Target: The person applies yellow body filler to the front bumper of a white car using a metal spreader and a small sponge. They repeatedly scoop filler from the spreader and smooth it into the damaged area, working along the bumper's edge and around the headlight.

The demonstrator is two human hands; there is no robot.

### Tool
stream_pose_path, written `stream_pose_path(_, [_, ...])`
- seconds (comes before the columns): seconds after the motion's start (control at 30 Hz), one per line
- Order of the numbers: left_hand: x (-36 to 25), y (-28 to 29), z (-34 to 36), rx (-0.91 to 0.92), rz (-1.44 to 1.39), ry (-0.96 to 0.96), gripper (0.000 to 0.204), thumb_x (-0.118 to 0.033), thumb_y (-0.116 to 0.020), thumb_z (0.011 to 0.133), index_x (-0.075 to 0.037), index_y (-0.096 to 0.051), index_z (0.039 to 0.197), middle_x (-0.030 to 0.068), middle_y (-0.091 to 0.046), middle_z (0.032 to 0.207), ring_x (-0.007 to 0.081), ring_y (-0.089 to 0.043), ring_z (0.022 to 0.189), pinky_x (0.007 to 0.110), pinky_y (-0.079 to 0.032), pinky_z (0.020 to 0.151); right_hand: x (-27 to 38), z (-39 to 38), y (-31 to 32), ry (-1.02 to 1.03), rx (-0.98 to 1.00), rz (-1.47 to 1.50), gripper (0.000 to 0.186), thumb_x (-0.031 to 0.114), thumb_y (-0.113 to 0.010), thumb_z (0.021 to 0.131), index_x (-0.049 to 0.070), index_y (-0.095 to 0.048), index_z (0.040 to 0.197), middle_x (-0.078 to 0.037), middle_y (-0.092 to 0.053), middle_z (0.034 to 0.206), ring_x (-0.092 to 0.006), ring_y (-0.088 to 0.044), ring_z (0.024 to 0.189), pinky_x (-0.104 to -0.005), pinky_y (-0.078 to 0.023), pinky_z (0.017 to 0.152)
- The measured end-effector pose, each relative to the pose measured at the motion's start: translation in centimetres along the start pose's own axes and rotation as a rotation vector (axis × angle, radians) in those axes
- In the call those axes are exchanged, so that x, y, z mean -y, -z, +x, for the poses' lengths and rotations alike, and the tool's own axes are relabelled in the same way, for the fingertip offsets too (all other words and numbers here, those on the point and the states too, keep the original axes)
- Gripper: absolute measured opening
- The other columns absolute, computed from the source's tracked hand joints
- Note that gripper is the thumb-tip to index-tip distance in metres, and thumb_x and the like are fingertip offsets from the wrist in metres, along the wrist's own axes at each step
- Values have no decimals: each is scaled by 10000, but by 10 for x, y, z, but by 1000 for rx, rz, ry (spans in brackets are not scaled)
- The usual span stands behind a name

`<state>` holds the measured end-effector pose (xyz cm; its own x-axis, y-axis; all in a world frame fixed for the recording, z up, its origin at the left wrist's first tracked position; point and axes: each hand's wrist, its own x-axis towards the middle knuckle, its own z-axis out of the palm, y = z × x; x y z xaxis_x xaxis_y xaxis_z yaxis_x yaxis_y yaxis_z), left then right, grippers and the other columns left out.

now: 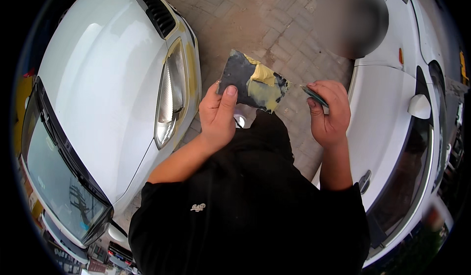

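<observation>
In front of my body, my left hand (pixel 219 110) grips the left edge of a dark flat board (pixel 239 76), thumb on top. A thick lump of yellow body filler (pixel 263 74) lies on the board, with a thinner greenish-yellow smear (pixel 264 94) below it, near the right edge. My right hand (pixel 332 110) is to the right of the board, apart from it. Between its thumb and fingers it pinches a thin dark-green spreader (pixel 314 96), seen nearly edge-on. The spreader's tip points toward the board.
On my left stands a white car (pixel 105 54), yellowish filler around its headlight (pixel 171 83). Another white car (pixel 378 123) is close on my right, its mirror (pixel 419 106) sticking out. A person's blurred head (pixel 353 19) is beyond my right hand. Paving bricks (pixel 289 34) cover the ground.
</observation>
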<state>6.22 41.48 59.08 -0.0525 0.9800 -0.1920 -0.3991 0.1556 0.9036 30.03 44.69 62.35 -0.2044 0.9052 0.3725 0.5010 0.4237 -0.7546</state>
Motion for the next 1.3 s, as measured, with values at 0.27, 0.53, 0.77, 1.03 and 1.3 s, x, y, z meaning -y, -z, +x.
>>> stream_pose_path(0.27, [29, -58, -46, -198, 88, -138, 281, -131, -486, 1036, 63, -527, 1236, 104, -628, 1167, 158, -594, 1060, 295, -460, 927, -32, 19, 39, 542, 225, -182, 339, 98, -650, 747, 50, -686, 1081, -49, -644, 1016, -251, -602, 924, -373, -483, 777])
stream_pose_path(0.53, [35, -68, -83, -249, 109, -202, 301, -110, -492, 1030, 88, -515, 1255, 108, -617, 1164, 141, -569, 1033, 267, -434, 911, -23, 18, 33, 691, 363, -175, 314, 85, -651, 729, 24, -701, 1033, -53, -647, 1015, -242, -612, 896, -371, -490, 725])
stream_pose_path(0.77, [45, -18, -124, -391, 50, -157, 285, -131, -504, 1028, 81, -530, 1216, 83, -629, 1066, 104, -564, 924, 243, -437, 831, 1, 0, -18, 784, 608, -123, 331, 84, -653, 720, 37, -692, 1046, -33, -644, 1016, -242, -600, 925, -384, -489, 731])
stream_pose_path(1.03, [113, 119, -179, -776, -290, -138, 265, -199, -495, 1037, 19, -558, 1175, 120, -665, 1068, 187, -669, 890, 359, -557, 756, -57, -76, -150, 223, 1210, 113, 238, 64, -680, 822, 54, -680, 1060, -68, -646, 959, -255, -610, 940, -407, -500, 803])
stream_pose_path(1.3, [319, 221, -265, -908, -157, 379, 277, -206, -490, 1045, 35, -585, 1142, 96, -669, 1019, 155, -663, 815, 309, -577, 684, -230, -225, -397, -830, 859, 368, 242, 158, -628, 975, 2, -648, 1158, -32, -689, 913, -83, -614, 792, -276, -523, 708])
